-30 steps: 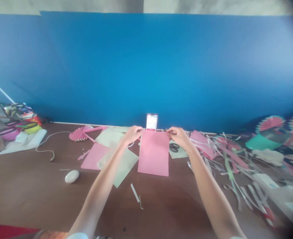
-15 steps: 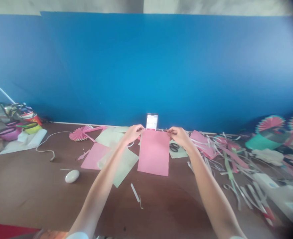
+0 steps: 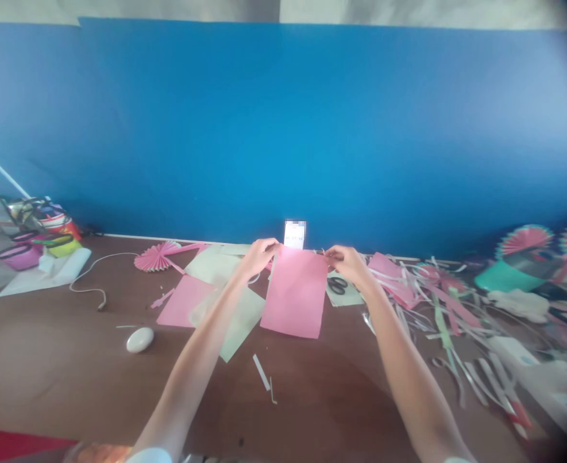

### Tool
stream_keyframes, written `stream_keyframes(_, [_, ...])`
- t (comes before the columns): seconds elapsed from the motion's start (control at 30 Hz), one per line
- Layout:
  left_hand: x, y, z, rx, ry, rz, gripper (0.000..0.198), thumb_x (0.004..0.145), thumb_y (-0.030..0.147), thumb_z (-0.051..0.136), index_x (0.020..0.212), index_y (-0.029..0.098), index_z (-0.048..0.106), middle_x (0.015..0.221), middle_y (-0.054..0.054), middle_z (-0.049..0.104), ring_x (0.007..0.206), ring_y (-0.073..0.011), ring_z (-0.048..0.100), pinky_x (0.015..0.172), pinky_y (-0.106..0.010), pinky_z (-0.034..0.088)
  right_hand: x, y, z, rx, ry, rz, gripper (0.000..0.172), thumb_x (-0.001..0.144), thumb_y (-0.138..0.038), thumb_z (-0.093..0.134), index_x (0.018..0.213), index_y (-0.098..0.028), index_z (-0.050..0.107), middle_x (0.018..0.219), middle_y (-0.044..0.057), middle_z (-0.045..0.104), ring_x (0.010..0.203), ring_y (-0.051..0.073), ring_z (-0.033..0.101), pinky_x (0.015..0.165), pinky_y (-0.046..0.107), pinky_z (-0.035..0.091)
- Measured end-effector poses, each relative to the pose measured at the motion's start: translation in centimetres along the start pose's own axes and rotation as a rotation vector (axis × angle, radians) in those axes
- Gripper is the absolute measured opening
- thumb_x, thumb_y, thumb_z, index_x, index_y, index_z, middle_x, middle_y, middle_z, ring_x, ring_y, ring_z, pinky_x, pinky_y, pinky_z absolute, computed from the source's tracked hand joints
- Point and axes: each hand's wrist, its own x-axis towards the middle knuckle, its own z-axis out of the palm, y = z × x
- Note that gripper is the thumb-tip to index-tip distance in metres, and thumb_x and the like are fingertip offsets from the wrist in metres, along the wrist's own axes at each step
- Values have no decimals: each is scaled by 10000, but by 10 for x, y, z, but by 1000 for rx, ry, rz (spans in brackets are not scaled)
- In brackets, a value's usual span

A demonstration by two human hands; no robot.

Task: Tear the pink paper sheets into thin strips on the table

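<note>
A plain pink sheet of paper (image 3: pixel 294 294) hangs between my two hands, its lower edge toward me. My left hand (image 3: pixel 263 254) pinches its upper left corner. The upper right corner is in the closed fingers of my right hand (image 3: pixel 345 258). Just behind the top edge stands a small bright phone-like screen (image 3: pixel 294 235), its lower part hidden by the sheet. Black-handled scissors (image 3: pixel 337 285) lie on pale paper close to my right wrist. Under my left forearm are pale green sheets (image 3: pixel 242 318) and another pink sheet (image 3: pixel 186 301).
A white computer mouse (image 3: pixel 140 340) and a pink folded paper fan (image 3: pixel 157 257) lie left on the brown table (image 3: pixel 312 399). Tangled paper strips (image 3: pixel 450 315) cover the right side, near a green container (image 3: pixel 510 275). A blue partition (image 3: pixel 283 128) rises behind.
The lower edge of the pink sheet has swung slightly left, and the sheet now tilts a little. Both hands keep nearly the same place. A blurred shape at the far left edge is gone.
</note>
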Motion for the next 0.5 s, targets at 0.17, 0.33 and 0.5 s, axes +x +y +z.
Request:
stream_keyframes(0.17, [-2,5,-3,-127,-86,-23,334,836,496,500,780,171,557,720,2,565,619,-102,534,588,-227,430,1,0,-2,6,3,1,140,759,-316,588,797,-184,610,667,28,681,578,179,654,576,272,465])
stream_keyframes(0.33, [-4,11,-6,-222,-158,-27,297,797,448,582,758,163,508,751,-6,558,658,-103,549,589,-226,449,1,1,-5,22,2,0,158,760,-328,580,802,-178,607,677,30,680,588,179,655,571,269,460])
stream_keyframes(0.5, [-3,7,-5,-257,-191,-21,240,791,389,604,806,161,530,836,-29,602,728,-127,585,620,-240,467,1,1,-6,18,2,12,161,751,-336,588,793,-182,607,683,32,684,589,180,652,573,275,459])
